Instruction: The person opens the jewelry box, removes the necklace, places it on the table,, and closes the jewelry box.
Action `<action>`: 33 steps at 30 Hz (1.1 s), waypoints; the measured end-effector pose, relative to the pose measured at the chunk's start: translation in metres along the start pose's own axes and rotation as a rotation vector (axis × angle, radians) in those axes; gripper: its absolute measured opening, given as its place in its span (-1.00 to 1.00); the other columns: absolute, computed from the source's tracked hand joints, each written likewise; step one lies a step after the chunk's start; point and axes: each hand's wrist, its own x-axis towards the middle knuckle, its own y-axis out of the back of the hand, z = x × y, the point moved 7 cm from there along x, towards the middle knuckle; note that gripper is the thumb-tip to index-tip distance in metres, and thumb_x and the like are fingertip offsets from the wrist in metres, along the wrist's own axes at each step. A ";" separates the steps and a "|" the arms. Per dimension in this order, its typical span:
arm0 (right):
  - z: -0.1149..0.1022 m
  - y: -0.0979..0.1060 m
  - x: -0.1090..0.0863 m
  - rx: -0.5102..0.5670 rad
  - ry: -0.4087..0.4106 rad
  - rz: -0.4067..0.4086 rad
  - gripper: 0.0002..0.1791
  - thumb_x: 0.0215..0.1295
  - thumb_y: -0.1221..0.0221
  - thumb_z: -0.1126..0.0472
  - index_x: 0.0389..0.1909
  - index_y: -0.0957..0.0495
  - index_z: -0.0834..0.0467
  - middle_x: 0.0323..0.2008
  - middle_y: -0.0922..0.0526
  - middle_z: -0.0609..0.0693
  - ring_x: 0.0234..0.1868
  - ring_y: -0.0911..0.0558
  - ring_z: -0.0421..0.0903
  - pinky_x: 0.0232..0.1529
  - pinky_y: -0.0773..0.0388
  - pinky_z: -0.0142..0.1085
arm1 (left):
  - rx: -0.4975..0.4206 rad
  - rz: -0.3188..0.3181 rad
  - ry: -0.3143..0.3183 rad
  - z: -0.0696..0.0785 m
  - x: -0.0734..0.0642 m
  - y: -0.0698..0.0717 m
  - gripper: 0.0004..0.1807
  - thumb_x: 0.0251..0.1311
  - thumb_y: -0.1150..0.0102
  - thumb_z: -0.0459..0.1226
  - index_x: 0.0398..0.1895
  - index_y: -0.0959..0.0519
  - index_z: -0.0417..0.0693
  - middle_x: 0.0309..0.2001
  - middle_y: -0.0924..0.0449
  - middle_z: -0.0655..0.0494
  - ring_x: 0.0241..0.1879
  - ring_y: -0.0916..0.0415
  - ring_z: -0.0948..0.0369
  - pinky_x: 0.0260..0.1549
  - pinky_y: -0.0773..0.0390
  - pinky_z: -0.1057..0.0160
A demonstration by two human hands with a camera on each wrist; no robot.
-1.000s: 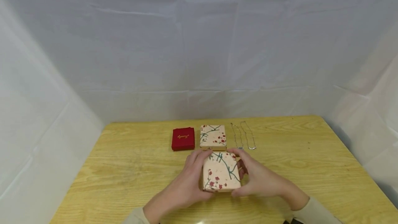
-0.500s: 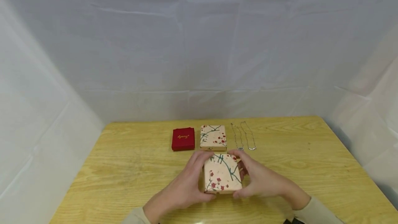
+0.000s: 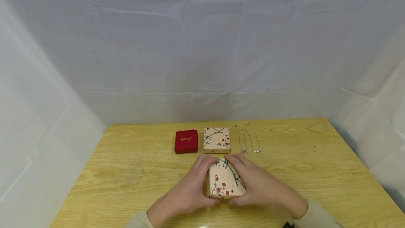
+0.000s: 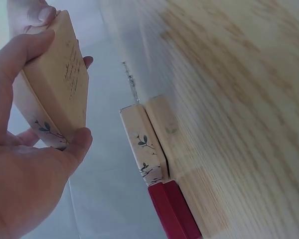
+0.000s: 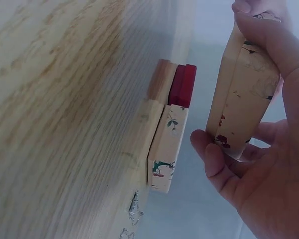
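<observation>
Between my two hands is a cream gift box (image 3: 223,182) printed with red blossoms and dark green branches, held up off the table. My left hand (image 3: 190,189) grips its left side, thumb at the near edge and fingers at the far edge. On the other side my right hand (image 3: 261,185) grips it, its fingers covering the far right corner. The left wrist view shows the plain underside of the box (image 4: 65,74) with small printed writing. In the right wrist view a thin seam runs along the side of the box (image 5: 244,89), whose lid appears fitted on.
Beyond my hands, a second floral box (image 3: 216,140) lies on the wooden table (image 3: 133,171). A red box (image 3: 186,141) with gold lettering is to its left, and two fine silver chains (image 3: 244,150) lie to its right. White cloth (image 3: 202,62) surrounds the table.
My right hand has shifted left over the box's right side, covering its far corner. The box has moved slightly toward me and right. My left hand keeps its grip.
</observation>
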 end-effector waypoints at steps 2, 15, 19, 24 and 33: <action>0.000 -0.001 0.000 -0.016 -0.006 0.002 0.35 -0.13 -0.67 -0.18 0.66 -0.14 0.07 0.48 -0.33 -0.04 0.33 -0.51 -0.07 0.29 -0.56 -0.02 | 0.004 -0.002 -0.002 0.000 0.000 0.000 0.21 -0.16 -0.76 -0.18 0.59 -0.20 0.08 0.48 -0.19 0.17 0.41 -0.31 0.19 0.42 -0.37 0.04; 0.003 0.001 -0.001 0.009 0.013 0.028 0.36 -0.20 -0.68 -0.21 0.64 -0.17 0.04 0.43 -0.37 -0.11 0.26 -0.53 -0.16 0.26 -0.59 -0.05 | -0.035 -0.023 -0.019 -0.001 -0.001 0.000 0.22 -0.12 -0.76 -0.21 0.61 -0.16 0.12 0.50 -0.16 0.20 0.45 -0.28 0.18 0.44 -0.34 0.05; 0.002 0.002 -0.001 0.000 0.023 0.042 0.37 -0.21 -0.69 -0.21 0.64 -0.18 0.06 0.44 -0.37 -0.09 0.27 -0.52 -0.15 0.26 -0.58 -0.05 | -0.047 -0.020 -0.007 -0.002 -0.002 0.000 0.24 -0.12 -0.76 -0.21 0.62 -0.14 0.15 0.52 -0.15 0.21 0.47 -0.27 0.16 0.44 -0.34 0.02; 0.002 0.003 0.000 0.004 0.010 0.045 0.38 -0.23 -0.69 -0.20 0.64 -0.19 0.09 0.45 -0.36 -0.10 0.30 -0.50 -0.15 0.30 -0.55 -0.06 | -0.066 -0.011 0.009 -0.004 -0.004 0.000 0.29 -0.13 -0.76 -0.23 0.65 -0.09 0.14 0.56 -0.12 0.21 0.50 -0.25 0.13 0.44 -0.33 -0.01; 0.002 0.005 0.001 0.019 0.010 0.046 0.38 -0.24 -0.70 -0.18 0.65 -0.18 0.03 0.43 -0.35 -0.17 0.26 -0.49 -0.22 0.29 -0.56 -0.12 | -0.096 -0.003 0.048 -0.009 -0.006 0.001 0.54 -0.15 -0.75 -0.27 0.74 0.24 0.33 0.70 0.08 0.11 0.59 -0.11 0.04 0.47 -0.24 -0.09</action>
